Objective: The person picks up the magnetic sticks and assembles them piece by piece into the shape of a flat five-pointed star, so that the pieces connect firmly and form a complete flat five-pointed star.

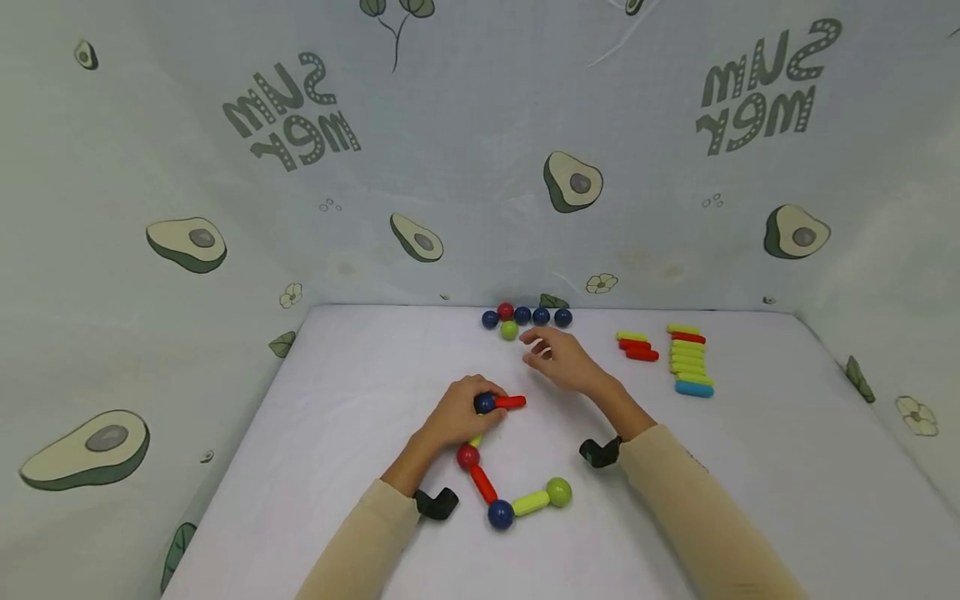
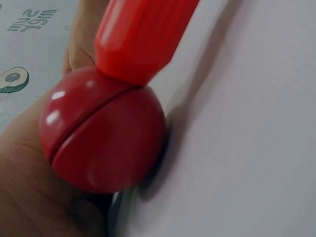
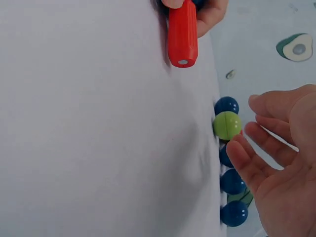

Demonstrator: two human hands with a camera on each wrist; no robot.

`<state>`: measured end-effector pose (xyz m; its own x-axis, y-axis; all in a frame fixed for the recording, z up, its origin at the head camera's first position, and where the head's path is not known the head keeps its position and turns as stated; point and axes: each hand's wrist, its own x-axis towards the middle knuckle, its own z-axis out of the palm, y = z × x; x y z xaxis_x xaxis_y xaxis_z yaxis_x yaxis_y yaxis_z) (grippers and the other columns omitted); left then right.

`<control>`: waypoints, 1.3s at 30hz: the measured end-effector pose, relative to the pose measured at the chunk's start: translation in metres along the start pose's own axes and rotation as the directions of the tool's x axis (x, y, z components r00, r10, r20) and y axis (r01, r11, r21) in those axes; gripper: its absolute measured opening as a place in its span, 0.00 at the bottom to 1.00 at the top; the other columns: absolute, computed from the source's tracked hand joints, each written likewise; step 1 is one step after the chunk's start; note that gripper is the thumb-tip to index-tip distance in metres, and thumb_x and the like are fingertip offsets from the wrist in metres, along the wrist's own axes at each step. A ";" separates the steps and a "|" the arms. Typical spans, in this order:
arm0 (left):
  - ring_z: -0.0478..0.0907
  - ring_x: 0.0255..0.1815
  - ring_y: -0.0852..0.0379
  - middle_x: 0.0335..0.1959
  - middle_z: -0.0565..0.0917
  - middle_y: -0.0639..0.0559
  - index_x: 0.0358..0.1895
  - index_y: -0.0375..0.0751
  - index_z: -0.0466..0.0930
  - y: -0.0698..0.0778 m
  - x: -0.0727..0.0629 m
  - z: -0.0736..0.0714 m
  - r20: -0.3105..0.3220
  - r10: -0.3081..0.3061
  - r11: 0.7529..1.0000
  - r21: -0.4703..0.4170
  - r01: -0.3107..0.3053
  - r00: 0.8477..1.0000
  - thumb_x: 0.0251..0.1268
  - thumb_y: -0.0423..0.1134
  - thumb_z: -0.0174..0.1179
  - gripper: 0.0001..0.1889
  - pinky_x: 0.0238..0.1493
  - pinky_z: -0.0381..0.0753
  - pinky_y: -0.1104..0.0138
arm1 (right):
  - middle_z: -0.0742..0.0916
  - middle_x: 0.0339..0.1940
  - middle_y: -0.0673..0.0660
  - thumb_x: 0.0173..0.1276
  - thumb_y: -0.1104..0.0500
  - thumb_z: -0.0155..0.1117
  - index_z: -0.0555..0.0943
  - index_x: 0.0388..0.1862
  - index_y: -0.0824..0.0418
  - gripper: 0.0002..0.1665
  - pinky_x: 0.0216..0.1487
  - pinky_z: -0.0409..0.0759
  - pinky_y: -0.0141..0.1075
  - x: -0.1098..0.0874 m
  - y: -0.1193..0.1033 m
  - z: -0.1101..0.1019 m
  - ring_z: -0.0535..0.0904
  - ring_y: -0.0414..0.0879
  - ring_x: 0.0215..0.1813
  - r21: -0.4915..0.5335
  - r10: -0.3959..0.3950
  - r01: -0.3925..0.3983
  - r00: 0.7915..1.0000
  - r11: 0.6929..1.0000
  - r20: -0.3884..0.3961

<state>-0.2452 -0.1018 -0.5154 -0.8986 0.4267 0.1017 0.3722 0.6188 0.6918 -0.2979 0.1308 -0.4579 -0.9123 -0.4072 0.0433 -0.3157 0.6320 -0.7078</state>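
My left hand [image 1: 455,414] grips a dark blue ball [image 1: 485,403], from which a short red rod [image 1: 512,402] sticks out to the right. A partly covered yellow-green rod [image 1: 477,441] leads from under that hand to a red ball [image 1: 468,456]. The chain goes on through another red rod [image 1: 483,484], a second blue ball [image 1: 501,514] and a yellow-green rod [image 1: 531,502], ending at a green ball [image 1: 558,492]. With fingers loosely bent and holding nothing, my right hand [image 1: 561,360] hovers close to a loose green ball [image 1: 509,330] on the white table.
Around that loose green ball, at the table's far edge, sit several blue balls [image 1: 541,317] and a red one [image 1: 506,311]. To the right lie a small group of rods [image 1: 637,346] and a longer column of yellow-green rods [image 1: 687,360] with a blue rod [image 1: 694,389] at its near end.
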 end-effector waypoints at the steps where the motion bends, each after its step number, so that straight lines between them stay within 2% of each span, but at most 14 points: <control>1: 0.79 0.54 0.55 0.49 0.85 0.54 0.53 0.51 0.88 0.000 0.000 0.001 -0.006 0.001 1.000 -0.006 -0.001 1.000 0.67 0.45 0.67 0.14 0.61 0.80 0.58 | 0.81 0.65 0.63 0.76 0.60 0.63 0.74 0.69 0.64 0.25 0.63 0.81 0.51 0.005 0.001 0.000 0.80 0.57 0.60 -0.006 0.013 -0.013 1.000 1.000 0.002; 5: 0.79 0.53 0.56 0.48 0.85 0.54 0.52 0.51 0.88 0.001 -0.001 0.003 -0.017 -0.002 1.000 -0.004 0.002 1.000 0.66 0.46 0.67 0.13 0.60 0.80 0.59 | 0.75 0.72 0.63 0.75 0.59 0.63 0.69 0.74 0.62 0.31 0.63 0.81 0.51 0.021 0.002 0.003 0.78 0.58 0.64 -0.043 0.032 -0.032 0.999 0.999 -0.005; 11: 0.78 0.51 0.58 0.47 0.85 0.56 0.54 0.52 0.89 0.007 0.001 0.005 0.012 0.018 1.000 0.024 -0.019 1.000 0.67 0.49 0.67 0.15 0.57 0.79 0.63 | 0.68 0.80 0.62 0.74 0.61 0.64 0.64 0.80 0.60 0.38 0.68 0.77 0.52 0.033 0.010 0.012 0.76 0.59 0.66 -0.115 0.020 -0.019 1.000 0.993 0.009; 14: 0.79 0.52 0.58 0.47 0.86 0.56 0.54 0.52 0.89 0.007 0.003 0.005 0.012 0.036 0.999 0.019 -0.036 0.999 0.68 0.50 0.66 0.15 0.57 0.79 0.62 | 0.73 0.74 0.63 0.73 0.60 0.65 0.67 0.79 0.58 0.37 0.66 0.78 0.51 0.033 0.012 0.013 0.77 0.58 0.62 -0.143 0.049 -0.050 0.999 0.988 -0.012; 19: 0.79 0.53 0.59 0.48 0.86 0.58 0.54 0.56 0.89 0.005 0.004 0.005 -0.008 0.047 0.999 0.006 -0.047 0.999 0.67 0.51 0.67 0.15 0.57 0.78 0.63 | 0.81 0.58 0.64 0.71 0.59 0.67 0.76 0.68 0.62 0.28 0.58 0.79 0.49 0.027 0.014 0.013 0.77 0.56 0.54 -0.131 0.063 -0.070 0.997 0.989 -0.053; 23: 0.79 0.55 0.58 0.50 0.86 0.57 0.55 0.56 0.88 0.004 0.001 0.003 -0.005 0.050 0.999 -0.012 -0.050 0.999 0.68 0.51 0.66 0.15 0.59 0.78 0.61 | 0.84 0.54 0.62 0.69 0.61 0.70 0.78 0.62 0.64 0.24 0.56 0.80 0.46 0.015 0.016 0.012 0.79 0.54 0.52 -0.081 0.066 -0.069 0.997 0.994 -0.043; 27: 0.79 0.57 0.57 0.53 0.86 0.56 0.57 0.56 0.87 0.004 -0.001 0.001 0.014 0.049 0.999 -0.013 -0.049 0.999 0.70 0.51 0.65 0.16 0.62 0.78 0.58 | 0.86 0.53 0.61 0.68 0.61 0.71 0.77 0.59 0.63 0.23 0.54 0.83 0.45 -0.007 0.019 0.011 0.82 0.52 0.50 -0.039 0.074 -0.076 0.996 0.996 -0.040; 34: 0.78 0.59 0.55 0.57 0.85 0.56 0.58 0.58 0.86 0.004 -0.002 -0.004 0.039 0.023 1.000 -0.019 -0.022 0.999 0.71 0.52 0.64 0.16 0.64 0.76 0.55 | 0.85 0.55 0.59 0.67 0.61 0.72 0.78 0.59 0.60 0.23 0.57 0.84 0.48 -0.047 0.020 0.013 0.83 0.52 0.52 0.022 0.116 -0.115 0.992 0.993 -0.058; 39: 0.78 0.57 0.56 0.54 0.85 0.55 0.58 0.59 0.86 0.001 -0.002 -0.005 0.044 0.041 0.999 -0.005 -0.040 0.998 0.71 0.53 0.64 0.16 0.62 0.77 0.56 | 0.86 0.55 0.58 0.68 0.61 0.71 0.79 0.60 0.60 0.23 0.57 0.84 0.47 -0.066 0.017 0.015 0.83 0.50 0.52 0.040 0.128 -0.127 0.991 0.991 -0.041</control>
<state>-0.2446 -0.1051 -0.5114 -0.8717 0.4801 0.0982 0.4072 0.5980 0.6904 -0.2391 0.1581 -0.4835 -0.9551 -0.2957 -0.0193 -0.1870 0.6519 -0.7349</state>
